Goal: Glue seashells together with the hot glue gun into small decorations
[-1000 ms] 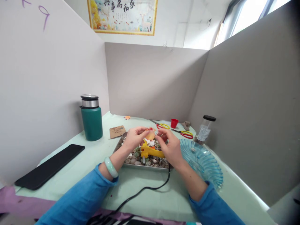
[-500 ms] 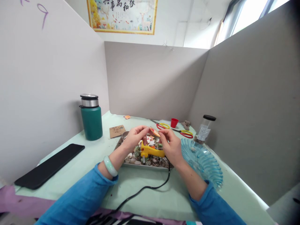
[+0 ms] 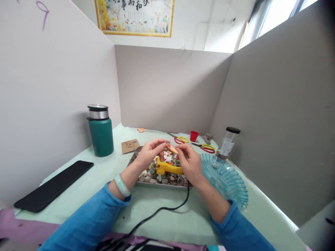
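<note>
Orange and red, the small piece (image 3: 172,149) pinched at its ends by the left hand (image 3: 150,153) and right hand (image 3: 192,165) above the tray (image 3: 164,186) is probably best steadied lightly — clear of the yellow glue gun (image 3: 170,169) lying nearer.

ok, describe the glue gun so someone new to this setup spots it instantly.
On the pale green table, find the metal tray of small mixed bits in the middle. Over those bits, the glue gun reaches rightward to the right hand. It's the one large, bright yellow piece there, with a black cord running toward the near edge.
</note>
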Motion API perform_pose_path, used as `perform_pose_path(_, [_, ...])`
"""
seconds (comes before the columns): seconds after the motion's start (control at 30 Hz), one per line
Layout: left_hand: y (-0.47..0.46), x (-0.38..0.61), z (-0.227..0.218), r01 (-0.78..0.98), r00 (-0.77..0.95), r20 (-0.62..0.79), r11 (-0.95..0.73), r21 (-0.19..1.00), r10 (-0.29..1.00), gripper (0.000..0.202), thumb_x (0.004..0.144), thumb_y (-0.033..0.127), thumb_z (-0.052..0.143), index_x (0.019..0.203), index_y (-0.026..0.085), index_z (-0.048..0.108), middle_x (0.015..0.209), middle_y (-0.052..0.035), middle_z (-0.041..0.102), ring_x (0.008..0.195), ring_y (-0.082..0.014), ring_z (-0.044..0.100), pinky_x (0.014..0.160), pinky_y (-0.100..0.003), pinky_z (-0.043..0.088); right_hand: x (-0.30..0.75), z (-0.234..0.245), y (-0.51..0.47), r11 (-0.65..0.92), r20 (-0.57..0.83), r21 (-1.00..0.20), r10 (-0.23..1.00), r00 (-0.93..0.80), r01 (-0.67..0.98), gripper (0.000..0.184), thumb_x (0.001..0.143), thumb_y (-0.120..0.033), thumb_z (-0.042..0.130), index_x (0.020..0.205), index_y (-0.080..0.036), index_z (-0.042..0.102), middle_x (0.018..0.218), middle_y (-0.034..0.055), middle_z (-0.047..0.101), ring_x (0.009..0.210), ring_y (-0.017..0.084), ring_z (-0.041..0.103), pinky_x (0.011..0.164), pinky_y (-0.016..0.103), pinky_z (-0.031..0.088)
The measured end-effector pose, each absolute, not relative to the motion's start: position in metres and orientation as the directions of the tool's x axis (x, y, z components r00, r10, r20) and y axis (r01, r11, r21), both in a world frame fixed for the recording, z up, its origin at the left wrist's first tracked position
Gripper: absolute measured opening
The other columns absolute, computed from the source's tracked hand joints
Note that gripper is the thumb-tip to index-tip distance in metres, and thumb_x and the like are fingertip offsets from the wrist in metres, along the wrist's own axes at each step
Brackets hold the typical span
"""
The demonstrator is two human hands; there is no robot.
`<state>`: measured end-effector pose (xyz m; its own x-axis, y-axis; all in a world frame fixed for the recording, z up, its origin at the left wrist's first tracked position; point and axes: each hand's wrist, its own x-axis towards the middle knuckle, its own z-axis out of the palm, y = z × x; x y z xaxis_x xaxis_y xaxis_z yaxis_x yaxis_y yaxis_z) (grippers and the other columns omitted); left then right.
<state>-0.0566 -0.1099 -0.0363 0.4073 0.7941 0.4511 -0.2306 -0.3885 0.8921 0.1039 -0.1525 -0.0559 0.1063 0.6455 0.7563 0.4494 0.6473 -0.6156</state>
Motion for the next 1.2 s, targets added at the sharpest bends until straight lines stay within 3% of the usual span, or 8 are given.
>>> perform_pose_path(0.3, [-0.1079,-0.0584,-0.0381,-0.228,0.413,0.436,-0.372,0.900,0.800,0.035,0.080,0.041,0.057,0.097,0.012,0.066,0.046,0.0025,0.053,0.045,-0.0085,0.049,0.052,-0.021,0.039,0.1053,-0.0585,-0.1512,0.673,0.816,-0.531,0.570,0.098,0.514,0.012,0.087,-0.029,0.049,0.088,-0.020,0.058,0.076,0.0013,0.061,0.064,0.014,0.056,0.064,0.026,0.046])
perform_pose_path(0.63, [-0.1046,-0.0579,-0.0389,-0.102,0.342,0.375,-0.363,0.926,0.861,0.032,0.070,0.039,0.067,0.089,0.013,0.069,0.051,0.0028,0.055,0.039,-0.0056,0.042,0.040,-0.019,0.031,0.1066,-0.0606,-0.1505,0.695,0.878,-0.393,0.479,0.019,0.602,0.009,0.087,-0.022,0.048,0.088,-0.020,0.057,0.080,0.0031,0.060,0.070,0.015,0.056,0.068,0.028,0.046])
perform_pose_path(0.77, [-0.1066,-0.0570,-0.0367,-0.044,0.322,0.381,-0.388,0.921,0.867,0.029,0.069,0.038,0.068,0.083,0.013,0.067,0.064,-0.0001,0.062,0.040,-0.0042,0.042,0.038,-0.018,0.031,0.1055,-0.0632,-0.1490,0.691,0.864,-0.422,0.503,0.028,0.586,0.009,0.087,-0.022,0.049,0.092,-0.020,0.056,0.082,0.0031,0.061,0.071,0.014,0.057,0.068,0.028,0.047])
perform_pose_path(0.9, [-0.1081,-0.0551,-0.0382,0.026,0.287,0.453,-0.479,0.877,0.844,0.029,0.070,0.039,0.066,0.082,0.013,0.066,0.068,-0.0016,0.064,0.043,-0.0055,0.045,0.040,-0.019,0.036,0.1030,-0.0639,-0.1477,0.683,0.838,-0.474,0.543,0.048,0.556,0.020,0.085,-0.023,0.052,0.104,-0.020,0.052,0.087,0.0035,0.061,0.069,0.013,0.057,0.064,0.026,0.047])
perform_pose_path(1.03, [-0.1094,-0.0537,-0.0410,0.087,0.307,0.508,-0.555,0.827,0.805,0.030,0.073,0.041,0.063,0.083,0.013,0.067,0.071,-0.0033,0.066,0.048,-0.0071,0.049,0.045,-0.019,0.039,0.1015,-0.0613,-0.1488,0.670,0.830,-0.456,0.558,0.009,0.587,0.009,0.087,-0.024,0.049,0.088,-0.020,0.058,0.080,0.0026,0.058,0.067,0.014,0.053,0.064,0.027,0.044])
perform_pose_path(1.2, [-0.1121,-0.0531,-0.0406,0.055,0.339,0.495,-0.543,0.838,0.800,0.034,0.071,0.040,0.065,0.092,0.013,0.067,0.080,-0.0053,0.068,0.053,-0.0087,0.054,0.046,-0.019,0.042,0.1015,-0.0595,-0.1500,0.684,0.828,-0.485,0.560,0.032,0.545,0.011,0.088,-0.024,0.048,0.087,-0.020,0.058,0.080,0.0024,0.058,0.069,0.014,0.053,0.065,0.027,0.044])
